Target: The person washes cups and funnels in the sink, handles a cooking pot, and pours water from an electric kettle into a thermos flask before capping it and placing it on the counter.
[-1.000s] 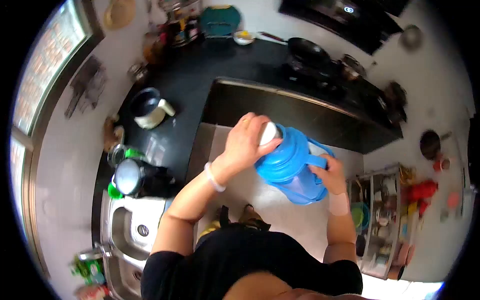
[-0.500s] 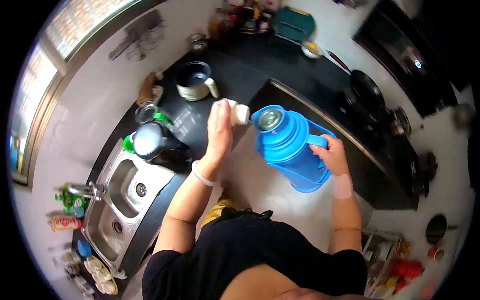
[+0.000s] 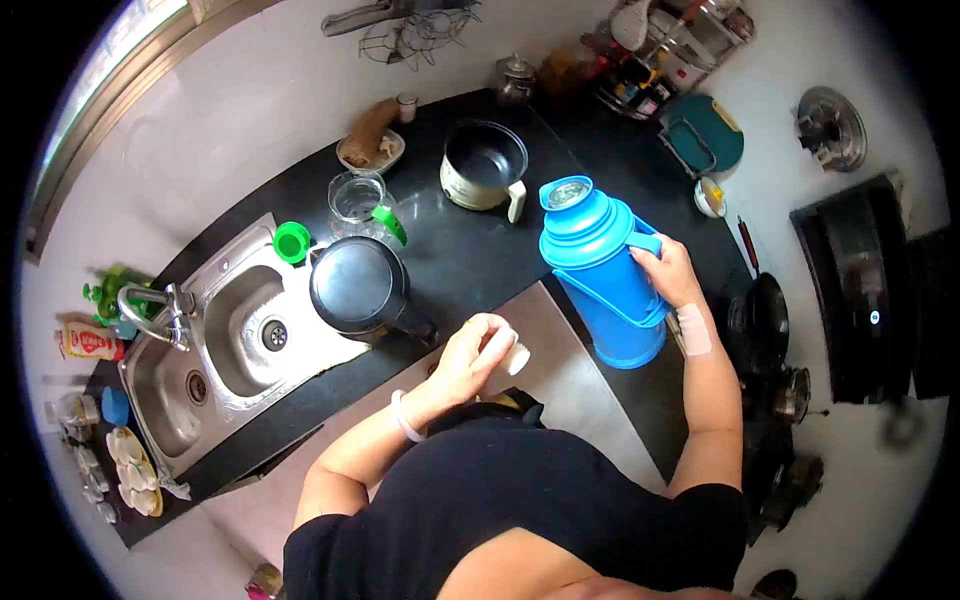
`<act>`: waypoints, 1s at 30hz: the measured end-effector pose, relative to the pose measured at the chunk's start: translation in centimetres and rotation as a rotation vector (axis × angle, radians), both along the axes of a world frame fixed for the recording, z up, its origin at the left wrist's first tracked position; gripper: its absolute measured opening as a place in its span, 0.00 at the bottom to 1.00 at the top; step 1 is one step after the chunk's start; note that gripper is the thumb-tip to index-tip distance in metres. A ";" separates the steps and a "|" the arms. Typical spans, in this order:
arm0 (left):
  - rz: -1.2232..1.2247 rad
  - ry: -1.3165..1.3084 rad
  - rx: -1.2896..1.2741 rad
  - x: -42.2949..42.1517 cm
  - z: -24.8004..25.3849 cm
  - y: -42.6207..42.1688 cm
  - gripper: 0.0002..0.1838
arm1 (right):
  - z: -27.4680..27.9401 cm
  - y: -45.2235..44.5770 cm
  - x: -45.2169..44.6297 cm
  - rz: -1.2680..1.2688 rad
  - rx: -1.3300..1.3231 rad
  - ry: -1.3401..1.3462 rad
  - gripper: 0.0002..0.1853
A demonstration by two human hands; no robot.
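Note:
My right hand [image 3: 670, 272] is closed round the side handle of a blue thermos flask [image 3: 612, 315]. The flask leans slightly, and its mouth [image 3: 567, 194] is uncovered. Near my body, my left hand [image 3: 470, 362] pinches a small white stopper [image 3: 516, 358]. Just beyond that hand on the counter stands an electric kettle [image 3: 360, 285] with a dark lid. Behind the kettle is a glass jug [image 3: 358, 200] with a green handle. A cream pot [image 3: 484, 165] with a dark inside rests left of the flask's mouth.
A double sink [image 3: 245, 325] with a tap [image 3: 165, 315] lies at the left, a green lid [image 3: 292, 242] by its corner. The black counter [image 3: 430, 265] runs along the wall. A small bowl [image 3: 710, 198] and a wok [image 3: 765, 305] are at the right.
My view has turned towards the counter. My left hand has moved down towards my body with the stopper, away from the flask's mouth. My right hand still holds the flask, now nearer the counter.

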State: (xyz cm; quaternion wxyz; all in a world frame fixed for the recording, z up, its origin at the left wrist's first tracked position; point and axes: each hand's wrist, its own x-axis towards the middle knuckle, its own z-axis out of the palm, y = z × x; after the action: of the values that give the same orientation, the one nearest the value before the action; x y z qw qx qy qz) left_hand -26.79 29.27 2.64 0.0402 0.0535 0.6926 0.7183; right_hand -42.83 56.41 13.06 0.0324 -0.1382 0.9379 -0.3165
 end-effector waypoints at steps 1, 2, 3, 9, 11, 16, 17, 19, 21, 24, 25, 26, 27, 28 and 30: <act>0.062 0.098 -0.065 -0.2 -0.4 0.0 0.10 | 0.1 -0.6 -1.5 0.040 0.040 0.018 0.15; 0.081 0.100 -0.097 -0.3 -0.4 -0.1 0.10 | 0.7 -1.2 -2.7 0.065 0.083 -0.004 0.15; 0.104 0.104 -0.130 -0.4 -0.6 -0.2 0.09 | 0.6 -1.7 -4.0 0.059 0.082 -0.022 0.16; 0.295 0.014 0.022 -1.6 -0.6 0.6 0.09 | 1.0 -4.6 -12.3 0.138 0.359 -0.106 0.18; 0.286 0.052 -0.051 -2.5 -1.3 0.9 0.10 | 0.9 -5.4 -14.6 0.148 0.396 -0.132 0.18; 0.367 -0.037 -0.055 -5.2 -2.9 2.6 0.14 | 0.8 -7.1 -19.0 0.198 0.503 -0.195 0.18; 0.388 -0.052 -0.052 -5.7 -2.8 2.9 0.14 | 0.8 -7.4 -19.6 0.180 0.520 -0.216 0.19; 0.429 -0.087 -0.045 -6.6 -2.6 3.5 0.14 | -0.3 -7.3 -21.9 0.258 0.595 -0.161 0.21; 0.438 -0.124 -0.079 -7.3 -2.4 4.0 0.14 | -0.5 -8.2 -22.6 0.341 0.666 -0.106 0.22; 0.480 -0.148 -0.134 -7.9 -2.5 4.7 0.14 | -0.3 -9.6 -23.4 0.412 0.713 -0.143 0.22; 0.502 -0.148 -0.153 -8.0 -2.6 5.0 0.14 | -0.3 -9.9 -23.7 0.428 0.722 -0.132 0.22; 0.518 -0.155 -0.156 -8.1 -2.8 5.3 0.14 | -0.2 -10.2 -23.9 0.447 0.735 -0.140 0.22; 0.533 -0.162 -0.159 -8.0 -3.0 5.5 0.14 | -0.1 -10.5 -24.2 0.464 0.749 -0.149 0.22; 0.547 -0.168 -0.161 -8.1 -3.1 5.7 0.14 | -0.1 -10.8 -24.4 0.481 0.763 -0.156 0.21; 0.559 -0.183 -0.170 -8.0 -3.2 5.9 0.14 | -0.5 -10.8 -25.1 0.506 0.782 -0.107 0.22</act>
State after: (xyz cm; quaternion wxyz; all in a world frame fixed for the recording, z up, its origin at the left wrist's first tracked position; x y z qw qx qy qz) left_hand -34.84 35.17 -0.53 -0.0926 -0.2075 0.7315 0.6429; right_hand -67.95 45.59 12.52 0.2063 -0.3233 0.9207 0.0720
